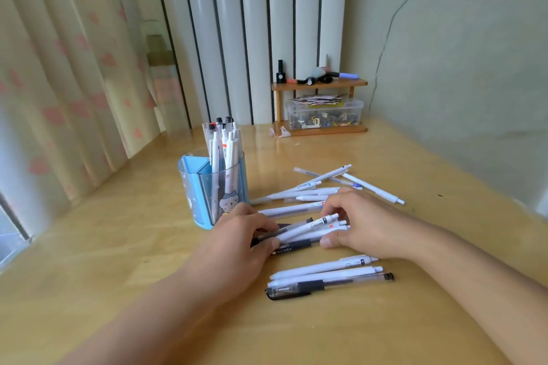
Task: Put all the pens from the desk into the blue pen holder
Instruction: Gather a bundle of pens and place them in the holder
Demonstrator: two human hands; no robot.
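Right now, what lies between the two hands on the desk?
In the head view, a bundle of pens lies between the left hand and right hand; both grip it.

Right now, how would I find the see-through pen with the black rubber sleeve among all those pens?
Start at the blue pen holder on the wooden desk, then come toward the person, past both hands, to the three pens lying side by side nearest the viewer. The clear pen is the closest of the three: transparent barrel, black rubber sleeve, black end; its two neighbours are plain white.

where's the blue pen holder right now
In the head view, the blue pen holder stands left of centre on the desk, just behind the left hand.
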